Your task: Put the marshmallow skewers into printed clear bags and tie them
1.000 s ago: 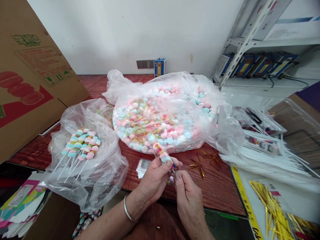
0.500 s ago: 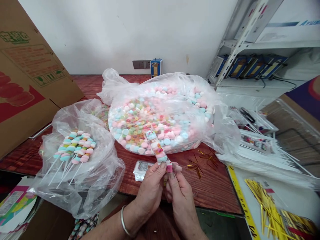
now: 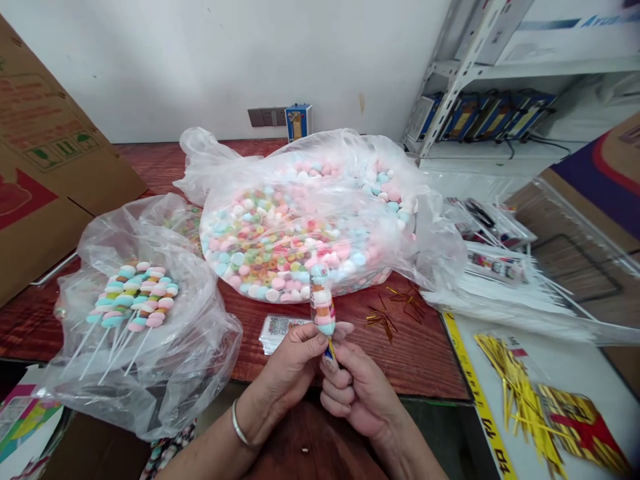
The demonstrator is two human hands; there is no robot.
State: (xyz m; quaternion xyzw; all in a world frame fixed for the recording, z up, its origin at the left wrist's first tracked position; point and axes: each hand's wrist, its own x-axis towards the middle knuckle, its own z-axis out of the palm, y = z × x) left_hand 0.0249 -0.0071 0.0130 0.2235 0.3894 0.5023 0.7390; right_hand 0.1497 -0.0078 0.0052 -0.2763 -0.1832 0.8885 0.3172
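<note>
Upright between my hands stands a wrapped marshmallow skewer (image 3: 323, 303) in a clear printed sleeve, its pink, white and blue pieces showing through. My left hand (image 3: 299, 350) pinches the sleeve just under the lowest marshmallow. My right hand (image 3: 353, 383) is closed around the gathered lower end, where a bit of gold and blue shows; whether a twist tie is there I cannot tell. Just beyond lies a big clear bag of marshmallows and gummy rings (image 3: 280, 247). Left of my hands is a stack of printed clear sleeves (image 3: 274, 332). Gold twist ties (image 3: 383, 320) lie to the right.
Unwrapped marshmallow skewers (image 3: 133, 293) rest on a crumpled plastic bag (image 3: 200, 360) at left. A cardboard box (image 3: 60, 153) stands behind them. White sticks (image 3: 515, 287) and bundled gold twist ties (image 3: 525, 393) lie at right, below a metal shelf (image 3: 457, 87).
The wrapped skewer has turned from leaning left to nearly upright. My right fingers have curled in around its lower end. The whole view has shifted slightly rightward.
</note>
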